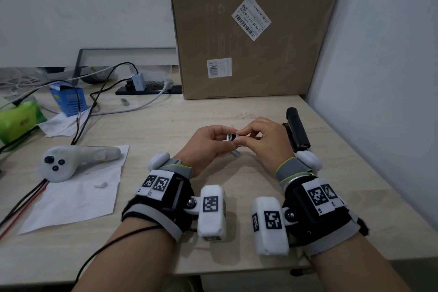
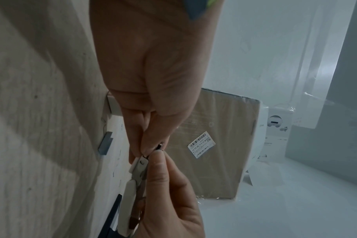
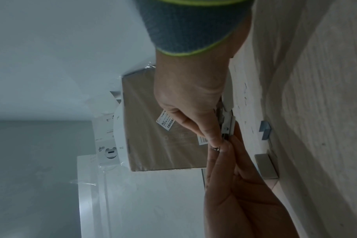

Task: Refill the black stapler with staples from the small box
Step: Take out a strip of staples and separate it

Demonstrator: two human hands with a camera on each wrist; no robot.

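The black stapler [image 1: 297,129] lies on the desk at the right, just beyond my right wrist. Both hands meet above the desk centre around the small white staple box [image 1: 231,137]. My left hand [image 1: 225,136] pinches its left end with curled fingers. My right hand [image 1: 241,136] pinches the other end between thumb and forefinger. In the left wrist view the box [image 2: 140,165] shows white plastic and a metal plate between my left hand [image 2: 151,149] and the right thumb. The right wrist view shows my right hand [image 3: 218,141] on the box [image 3: 226,127]. Its contents are hidden.
A small grey piece [image 1: 235,154] lies on the desk under my hands. A big cardboard box [image 1: 248,31] stands at the back, the wall close on the right. To the left are a white controller [image 1: 71,161] on paper, cables and a blue carton [image 1: 68,99].
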